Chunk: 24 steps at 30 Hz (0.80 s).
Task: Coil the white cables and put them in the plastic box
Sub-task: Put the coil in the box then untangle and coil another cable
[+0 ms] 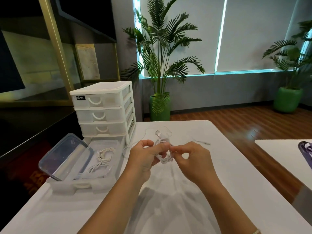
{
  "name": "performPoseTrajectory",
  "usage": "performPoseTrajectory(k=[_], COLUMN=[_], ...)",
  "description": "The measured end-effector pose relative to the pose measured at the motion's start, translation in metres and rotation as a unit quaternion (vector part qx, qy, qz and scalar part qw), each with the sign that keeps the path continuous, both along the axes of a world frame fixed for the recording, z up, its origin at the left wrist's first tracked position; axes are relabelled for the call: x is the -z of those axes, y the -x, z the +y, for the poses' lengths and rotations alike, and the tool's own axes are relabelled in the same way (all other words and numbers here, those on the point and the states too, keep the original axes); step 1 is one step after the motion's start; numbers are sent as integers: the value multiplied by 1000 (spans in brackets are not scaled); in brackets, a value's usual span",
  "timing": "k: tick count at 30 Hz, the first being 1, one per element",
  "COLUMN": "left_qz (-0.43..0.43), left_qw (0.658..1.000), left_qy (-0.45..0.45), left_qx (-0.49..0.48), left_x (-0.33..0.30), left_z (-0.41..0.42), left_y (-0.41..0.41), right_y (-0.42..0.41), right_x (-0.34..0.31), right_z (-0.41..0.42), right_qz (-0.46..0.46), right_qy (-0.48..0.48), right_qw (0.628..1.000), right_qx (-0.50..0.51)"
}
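Observation:
My left hand [146,154] grips a bundle of coiled white cable [164,157] above the middle of the white table [168,191]. Its USB plug [158,133] sticks up above my fingers. My right hand [190,159] pinches the cable at the coil's right side. A loose length of the same cable loops over the table behind my hands. To the left, a clear plastic box [108,146] holds two coiled white cables [103,159]. Its clear lid [65,156] leans against the box's left side.
A white three-drawer organiser [103,108] stands behind the box at the table's back left. A pulled-out drawer [81,185] sits under the box. A thin cable end [202,142] lies on the table at the right. A second table [283,157] stands at the right.

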<state>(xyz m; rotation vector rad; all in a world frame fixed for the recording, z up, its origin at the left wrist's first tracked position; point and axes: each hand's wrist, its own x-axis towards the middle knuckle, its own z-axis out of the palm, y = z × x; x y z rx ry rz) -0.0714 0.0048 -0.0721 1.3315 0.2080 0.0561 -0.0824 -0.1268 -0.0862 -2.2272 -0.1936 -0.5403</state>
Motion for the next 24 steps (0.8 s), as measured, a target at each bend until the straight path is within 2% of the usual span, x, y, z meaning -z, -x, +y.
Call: performPoseTrajectory(k=[3,6,10,13,15,20,22,24], left_qz=[8,2,-53,-104,-123,-133,-136,-137], left_qw=[999,998,993,975,968,957,953,943], left_qy=[44,33,-90,-192,-218,-257,-268,-300], left_qx=[16,56,51,31,34,36,40,36], left_x=[1,4,6,5,4,5,5,6], left_z=[0,-3,2,10,11,13,13,13], left_y=[0,1,-1,-5,-6,-6,-5,-6], right_y=[0,1,1,2,3,2,1,1], right_x=[-1,-5,-1,-2,-6,-9,-9,-8], right_z=[3,1,1,1,1,-2,-3,-3], right_qz=[18,34,57,109,146,199,212,217], right_qy=[30,23,7,-94,-162,-257,-269,-242], right_qw=[999,999,998,989,974,940,932,939], right_qx=[14,25,-10,-46,-64,-108,-115,-112])
